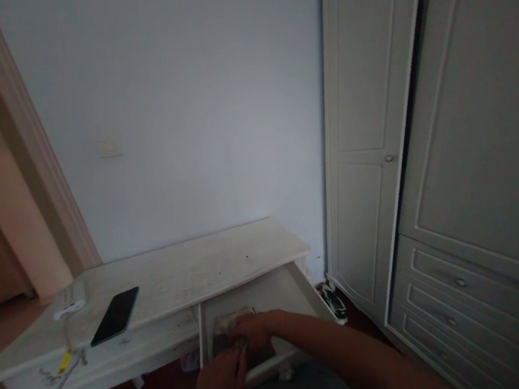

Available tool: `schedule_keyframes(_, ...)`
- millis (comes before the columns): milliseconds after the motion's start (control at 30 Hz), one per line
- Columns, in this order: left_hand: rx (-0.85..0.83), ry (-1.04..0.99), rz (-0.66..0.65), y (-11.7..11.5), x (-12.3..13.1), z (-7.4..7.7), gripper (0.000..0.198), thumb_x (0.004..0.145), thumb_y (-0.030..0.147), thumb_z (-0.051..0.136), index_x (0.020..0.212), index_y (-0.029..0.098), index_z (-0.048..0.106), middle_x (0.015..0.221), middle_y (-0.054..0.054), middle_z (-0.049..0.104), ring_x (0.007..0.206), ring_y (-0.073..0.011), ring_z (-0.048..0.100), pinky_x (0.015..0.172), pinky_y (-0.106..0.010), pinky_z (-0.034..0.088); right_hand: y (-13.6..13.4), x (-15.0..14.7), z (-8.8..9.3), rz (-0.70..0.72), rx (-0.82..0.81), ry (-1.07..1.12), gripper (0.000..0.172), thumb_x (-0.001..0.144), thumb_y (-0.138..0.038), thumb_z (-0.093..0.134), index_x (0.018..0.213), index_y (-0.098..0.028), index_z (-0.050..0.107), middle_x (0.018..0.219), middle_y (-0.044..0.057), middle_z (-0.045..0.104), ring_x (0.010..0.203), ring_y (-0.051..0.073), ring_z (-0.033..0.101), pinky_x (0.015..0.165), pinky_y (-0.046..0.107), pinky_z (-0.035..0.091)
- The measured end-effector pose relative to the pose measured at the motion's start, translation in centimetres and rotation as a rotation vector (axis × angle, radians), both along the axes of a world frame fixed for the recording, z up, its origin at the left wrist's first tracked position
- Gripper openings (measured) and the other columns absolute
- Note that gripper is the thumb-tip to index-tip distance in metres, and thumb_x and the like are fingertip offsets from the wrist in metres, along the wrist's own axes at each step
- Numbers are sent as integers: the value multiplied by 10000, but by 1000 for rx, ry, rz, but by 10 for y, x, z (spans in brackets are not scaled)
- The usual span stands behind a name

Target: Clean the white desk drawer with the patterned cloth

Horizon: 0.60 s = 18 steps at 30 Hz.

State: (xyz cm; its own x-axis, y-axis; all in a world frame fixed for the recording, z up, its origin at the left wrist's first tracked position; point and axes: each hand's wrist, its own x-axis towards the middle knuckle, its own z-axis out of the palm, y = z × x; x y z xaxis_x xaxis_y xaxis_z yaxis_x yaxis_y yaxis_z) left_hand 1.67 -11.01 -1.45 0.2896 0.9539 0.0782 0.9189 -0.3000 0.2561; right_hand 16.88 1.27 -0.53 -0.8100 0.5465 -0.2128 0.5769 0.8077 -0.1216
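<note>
Pale bundle inside the pulled-out drawer: probably light, soft, best pinched by an edge. At it, right hand and left hand together, both half-curled, hold too dark to tell. Beyond, 1 phone on the desk.

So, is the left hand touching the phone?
Apart: the head view shows the left hand at the open drawer, with the white desk front visible between it and the phone.
</note>
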Motion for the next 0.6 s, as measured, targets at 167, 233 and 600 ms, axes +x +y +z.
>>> schedule_keyframes(167,-30,-26,18,3,-1,-6,521,1086,368,267,1086,230,769,1128,-101,807,1090,-251,749,992,-387,524,8,67,14,-151,-118,-149,685,710,-227,857,1364,-299,670,1271,73,743,1097,303,734,887,357,581)
schedule_keyframes(233,-36,-13,15,4,-1,-8,510,1079,367,276,1111,227,765,1165,-107,802,1121,-252,739,1017,-391,516,12,95,21,-307,-57,-148,648,666,-220,867,1287,-322,713,1214,63,762,1075,338,742,882,404,589)
schedule_keyframes(600,1,19,22,1,-1,-6,513,1092,364,266,1136,237,761,1191,-100,802,1128,-248,741,1007,-369,520,33,83,19,-697,246,94,385,866,-127,606,1238,-115,704,1213,270,737,1151,401,720,934,505,563)
